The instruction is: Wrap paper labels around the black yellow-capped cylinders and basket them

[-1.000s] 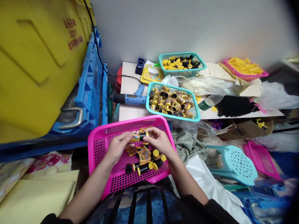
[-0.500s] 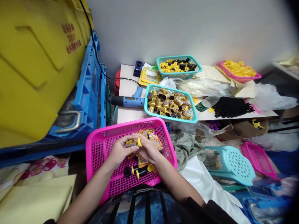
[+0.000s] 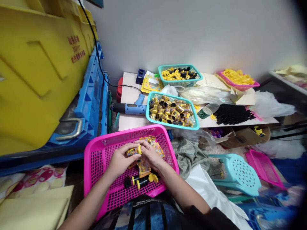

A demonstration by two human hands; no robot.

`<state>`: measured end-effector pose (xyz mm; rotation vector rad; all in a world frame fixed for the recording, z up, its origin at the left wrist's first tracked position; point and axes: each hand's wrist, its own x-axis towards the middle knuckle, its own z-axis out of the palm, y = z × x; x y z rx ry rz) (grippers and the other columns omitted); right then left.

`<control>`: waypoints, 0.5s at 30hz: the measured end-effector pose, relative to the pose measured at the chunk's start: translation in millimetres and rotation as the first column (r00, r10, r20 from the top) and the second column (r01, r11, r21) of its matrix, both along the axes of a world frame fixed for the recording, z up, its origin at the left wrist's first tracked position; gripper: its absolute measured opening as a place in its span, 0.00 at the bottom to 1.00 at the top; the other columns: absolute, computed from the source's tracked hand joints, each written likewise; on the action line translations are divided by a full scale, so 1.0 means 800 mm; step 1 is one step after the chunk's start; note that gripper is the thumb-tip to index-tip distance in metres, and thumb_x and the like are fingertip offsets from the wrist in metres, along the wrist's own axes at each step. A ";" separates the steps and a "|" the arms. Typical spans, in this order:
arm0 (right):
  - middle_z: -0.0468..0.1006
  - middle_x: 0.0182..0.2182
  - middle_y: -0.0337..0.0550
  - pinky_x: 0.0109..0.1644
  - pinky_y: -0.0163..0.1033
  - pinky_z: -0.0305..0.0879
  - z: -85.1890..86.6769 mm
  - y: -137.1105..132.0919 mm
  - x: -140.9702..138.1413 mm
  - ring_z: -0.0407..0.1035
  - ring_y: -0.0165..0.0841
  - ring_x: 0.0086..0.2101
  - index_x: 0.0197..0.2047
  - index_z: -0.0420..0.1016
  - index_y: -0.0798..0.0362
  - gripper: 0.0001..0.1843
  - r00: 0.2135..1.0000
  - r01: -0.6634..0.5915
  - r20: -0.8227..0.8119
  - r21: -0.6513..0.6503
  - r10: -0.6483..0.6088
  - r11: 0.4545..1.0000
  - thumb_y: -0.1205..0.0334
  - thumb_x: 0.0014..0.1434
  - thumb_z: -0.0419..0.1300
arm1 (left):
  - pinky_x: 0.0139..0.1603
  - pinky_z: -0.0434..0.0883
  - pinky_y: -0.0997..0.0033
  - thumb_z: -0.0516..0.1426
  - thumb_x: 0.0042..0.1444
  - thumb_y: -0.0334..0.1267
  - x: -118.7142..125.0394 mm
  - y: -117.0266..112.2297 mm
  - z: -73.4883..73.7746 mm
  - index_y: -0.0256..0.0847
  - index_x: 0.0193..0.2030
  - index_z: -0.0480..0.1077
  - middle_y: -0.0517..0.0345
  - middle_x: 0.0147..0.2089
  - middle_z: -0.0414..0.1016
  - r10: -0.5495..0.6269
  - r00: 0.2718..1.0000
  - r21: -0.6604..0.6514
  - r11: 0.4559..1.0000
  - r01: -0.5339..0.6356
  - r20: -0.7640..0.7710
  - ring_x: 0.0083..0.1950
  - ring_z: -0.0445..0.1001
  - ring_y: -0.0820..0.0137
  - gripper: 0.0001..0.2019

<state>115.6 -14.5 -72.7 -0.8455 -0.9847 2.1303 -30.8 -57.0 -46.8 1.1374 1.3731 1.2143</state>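
Over the pink basket [image 3: 100,159] on my lap, both hands hold one small tube [image 3: 133,150] with a yellow printed wrap and a yellow end cap. My left hand [image 3: 121,159] grips the wrapped body. My right hand [image 3: 150,154] pinches the capped end with its fingers closed. Under the hands lie loose yellow stickers [image 3: 157,147], black tubes [image 3: 140,182] and yellow caps [image 3: 153,177] on the basket floor.
A teal basket [image 3: 171,111] full of finished wrapped tubes stands on the low white table [image 3: 130,121] beside a blue glue gun [image 3: 130,108]. Further back are a teal basket [image 3: 179,73] and a pink tray [image 3: 237,78] of yellow parts. Yellow and blue crates [image 3: 91,95] rise at left; a teal stool [image 3: 236,174] lies at right.
The hands have closed together on the tube; the black part seen a second ago is now wrapped in yellow. My view has tilted up slightly.
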 end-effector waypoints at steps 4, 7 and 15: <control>0.75 0.37 0.41 0.32 0.37 0.68 0.021 -0.002 0.002 0.69 0.32 0.31 0.46 0.72 0.46 0.22 0.981 0.101 0.131 0.287 -0.143 0.953 0.42 0.54 0.61 | 0.58 0.68 0.53 0.64 0.48 0.38 0.005 0.004 0.013 0.50 0.42 0.79 0.54 0.48 0.77 0.096 0.956 0.242 0.970 -0.028 -0.276 0.53 0.73 0.59 0.13; 0.76 0.39 0.44 0.42 0.42 0.69 0.060 0.020 0.025 0.71 0.37 0.38 0.44 0.74 0.47 0.16 0.891 0.063 0.302 0.655 -0.338 0.753 0.50 0.55 0.63 | 0.60 0.65 0.52 0.66 0.45 0.41 0.007 0.003 0.020 0.53 0.53 0.73 0.54 0.59 0.67 0.180 0.926 0.301 0.951 -0.076 -0.333 0.59 0.68 0.57 0.26; 0.70 0.53 0.58 0.59 0.57 0.56 0.117 0.110 0.138 0.62 0.47 0.54 0.57 0.67 0.56 0.28 0.252 -0.179 0.342 0.936 -0.905 0.304 0.54 0.54 0.62 | 0.55 0.68 0.55 0.57 0.58 0.43 -0.003 -0.035 0.013 0.49 0.49 0.75 0.53 0.50 0.78 -0.379 0.850 -0.063 0.921 0.384 -0.365 0.53 0.74 0.59 0.14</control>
